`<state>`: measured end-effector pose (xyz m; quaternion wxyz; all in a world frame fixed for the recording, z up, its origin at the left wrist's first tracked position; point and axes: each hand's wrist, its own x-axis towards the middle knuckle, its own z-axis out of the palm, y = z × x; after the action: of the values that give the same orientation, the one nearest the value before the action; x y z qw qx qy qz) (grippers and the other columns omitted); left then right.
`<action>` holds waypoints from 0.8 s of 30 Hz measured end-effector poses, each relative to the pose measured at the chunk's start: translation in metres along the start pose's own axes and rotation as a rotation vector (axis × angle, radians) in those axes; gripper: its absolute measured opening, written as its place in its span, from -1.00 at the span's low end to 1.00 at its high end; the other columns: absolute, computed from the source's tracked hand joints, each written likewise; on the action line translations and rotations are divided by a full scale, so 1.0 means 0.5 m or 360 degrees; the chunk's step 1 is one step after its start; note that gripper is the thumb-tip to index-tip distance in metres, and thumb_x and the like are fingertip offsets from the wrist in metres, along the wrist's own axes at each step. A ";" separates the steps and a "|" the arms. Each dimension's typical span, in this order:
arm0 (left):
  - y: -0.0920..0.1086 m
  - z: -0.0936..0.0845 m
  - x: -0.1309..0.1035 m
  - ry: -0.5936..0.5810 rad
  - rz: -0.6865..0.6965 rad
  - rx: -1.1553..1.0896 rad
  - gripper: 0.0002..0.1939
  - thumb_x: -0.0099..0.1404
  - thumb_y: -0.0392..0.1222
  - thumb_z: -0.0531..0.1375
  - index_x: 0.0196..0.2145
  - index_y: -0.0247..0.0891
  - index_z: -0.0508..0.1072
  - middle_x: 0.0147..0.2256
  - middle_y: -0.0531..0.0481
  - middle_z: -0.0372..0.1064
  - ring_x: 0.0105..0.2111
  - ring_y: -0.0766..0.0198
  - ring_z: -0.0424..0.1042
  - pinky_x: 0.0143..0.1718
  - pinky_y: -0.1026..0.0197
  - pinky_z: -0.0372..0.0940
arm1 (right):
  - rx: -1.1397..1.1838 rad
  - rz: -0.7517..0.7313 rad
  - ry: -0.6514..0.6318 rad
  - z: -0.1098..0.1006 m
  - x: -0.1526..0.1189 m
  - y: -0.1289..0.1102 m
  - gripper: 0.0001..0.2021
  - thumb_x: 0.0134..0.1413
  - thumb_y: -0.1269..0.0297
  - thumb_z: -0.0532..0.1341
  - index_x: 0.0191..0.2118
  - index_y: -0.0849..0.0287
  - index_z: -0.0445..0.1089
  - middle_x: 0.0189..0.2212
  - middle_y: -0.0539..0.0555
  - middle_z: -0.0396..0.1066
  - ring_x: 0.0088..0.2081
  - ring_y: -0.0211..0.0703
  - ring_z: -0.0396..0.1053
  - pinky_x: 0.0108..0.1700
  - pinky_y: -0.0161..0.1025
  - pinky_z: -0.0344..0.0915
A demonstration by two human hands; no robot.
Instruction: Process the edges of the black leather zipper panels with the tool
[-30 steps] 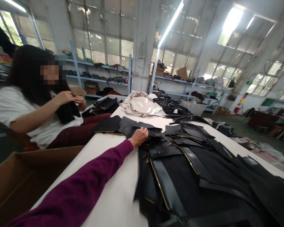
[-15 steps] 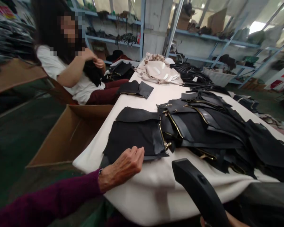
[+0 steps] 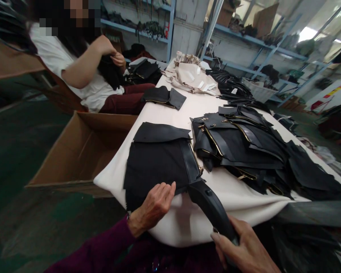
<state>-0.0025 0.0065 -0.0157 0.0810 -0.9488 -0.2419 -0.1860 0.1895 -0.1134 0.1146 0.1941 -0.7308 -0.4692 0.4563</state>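
A black fabric bag panel [image 3: 156, 159] with a leather-like strip and a gold zipper lies flat at the table's near left corner. My left hand [image 3: 156, 204] is closed at its near edge, fingers curled together on the fabric; the fingertips are partly hidden. My right hand [image 3: 241, 242] is wrapped around a black, curved hand-held tool [image 3: 208, 201] with a flat, wide tip. That tip rests at the panel's lower right corner, by the zipper end. What kind of tool it is, I cannot tell.
More black zippered panels [image 3: 244, 144] are heaped to the right on the white-covered table [image 3: 187, 108]. Beige pieces [image 3: 194, 77] lie at the far end. An open cardboard box [image 3: 82, 151] stands left of the table, near a seated person [image 3: 85, 72] handling dark fabric.
My right hand has come into view, bringing the tool's tip left onto the panel's corner. My left hand has shifted slightly downward, staying at the near edge. The camera view has tilted down.
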 end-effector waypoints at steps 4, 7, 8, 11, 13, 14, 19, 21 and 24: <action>-0.007 0.009 -0.003 0.0072 0.0034 -0.0043 -0.59 0.21 -0.51 -0.06 0.04 -0.54 0.15 -0.37 -0.11 0.26 -0.39 0.23 0.26 -0.35 0.14 0.24 | 0.0032 -0.0032 0.0007 0.010 0.035 -0.016 -0.84 0.01 0.22 0.13 -0.50 0.15 0.23 -0.74 -0.13 0.25 -0.68 -0.26 0.27 -0.58 -0.35 0.21; -0.010 0.010 -0.003 0.0101 0.0026 -0.0075 -0.60 0.21 -0.50 -0.05 0.03 -0.53 0.16 -0.38 -0.09 0.25 -0.39 0.24 0.25 -0.36 0.15 0.23 | 0.0005 -0.0036 0.0096 -0.015 0.031 -0.021 -0.80 0.05 0.18 0.10 -0.50 0.15 0.23 -0.72 -0.12 0.27 -0.64 -0.26 0.27 -0.54 -0.35 0.19; -0.010 0.011 -0.003 0.0102 0.0020 -0.0089 -0.61 0.22 -0.49 -0.05 0.03 -0.53 0.16 -0.38 -0.09 0.25 -0.39 0.24 0.25 -0.35 0.15 0.24 | -0.0016 -0.0021 0.0140 -0.026 0.024 -0.021 -0.78 0.06 0.16 0.09 -0.52 0.15 0.23 -0.72 -0.11 0.26 -0.64 -0.26 0.25 -0.54 -0.35 0.17; -0.010 0.015 -0.003 0.0104 -0.0008 -0.0117 -0.63 0.23 -0.47 -0.04 0.02 -0.50 0.17 -0.39 -0.08 0.24 -0.39 0.24 0.25 -0.36 0.16 0.23 | -0.0093 0.0053 0.0255 -0.054 -0.005 -0.021 -0.72 0.05 0.10 0.08 -0.56 0.14 0.21 -0.74 -0.12 0.21 -0.65 -0.27 0.20 -0.57 -0.35 0.12; -0.010 0.020 -0.003 0.0121 -0.0020 -0.0122 -0.63 0.23 -0.46 -0.03 0.02 -0.49 0.18 -0.39 -0.07 0.24 -0.40 0.24 0.25 -0.38 0.16 0.22 | -0.0118 0.0110 0.0263 -0.058 -0.020 -0.021 -0.70 0.04 0.07 0.08 -0.57 0.13 0.21 -0.74 -0.12 0.20 -0.66 -0.27 0.20 -0.58 -0.34 0.12; -0.010 0.022 -0.003 0.0132 -0.0021 -0.0122 -0.63 0.23 -0.46 -0.02 0.02 -0.49 0.18 -0.39 -0.07 0.25 -0.40 0.24 0.25 -0.39 0.16 0.22 | -0.0117 0.0127 0.0235 -0.055 -0.023 -0.021 -0.71 0.04 0.07 0.08 -0.57 0.13 0.22 -0.74 -0.12 0.20 -0.66 -0.27 0.21 -0.58 -0.34 0.14; -0.011 0.021 -0.002 0.0106 -0.0005 -0.0126 -0.63 0.24 -0.47 -0.06 0.03 -0.48 0.17 -0.38 -0.08 0.26 -0.40 0.25 0.27 -0.37 0.15 0.23 | -0.0063 0.0056 0.0028 -0.011 0.008 -0.029 -0.80 0.02 0.20 0.10 -0.53 0.16 0.23 -0.73 -0.12 0.23 -0.65 -0.25 0.26 -0.53 -0.33 0.21; -0.013 0.017 -0.002 0.0067 0.0006 -0.0120 -0.64 0.25 -0.47 -0.06 0.01 -0.48 0.18 -0.37 -0.09 0.27 -0.38 0.24 0.29 -0.35 0.15 0.24 | -0.0035 0.0033 0.0001 0.003 0.032 -0.031 -0.82 0.03 0.23 0.12 -0.51 0.17 0.24 -0.73 -0.13 0.23 -0.66 -0.27 0.25 -0.55 -0.34 0.20; -0.016 0.014 -0.001 0.0058 0.0025 -0.0117 -0.65 0.24 -0.49 -0.06 0.00 -0.48 0.20 -0.35 -0.12 0.29 -0.34 0.21 0.31 -0.31 0.13 0.26 | 0.0023 0.0023 -0.0019 0.007 0.059 -0.033 -0.84 0.04 0.22 0.12 -0.46 0.18 0.23 -0.72 -0.14 0.23 -0.68 -0.29 0.23 -0.60 -0.37 0.18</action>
<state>-0.0048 0.0146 -0.0218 0.0519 -0.9495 -0.2260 -0.2114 0.1824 -0.0804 0.1104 0.1932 -0.7300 -0.4619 0.4653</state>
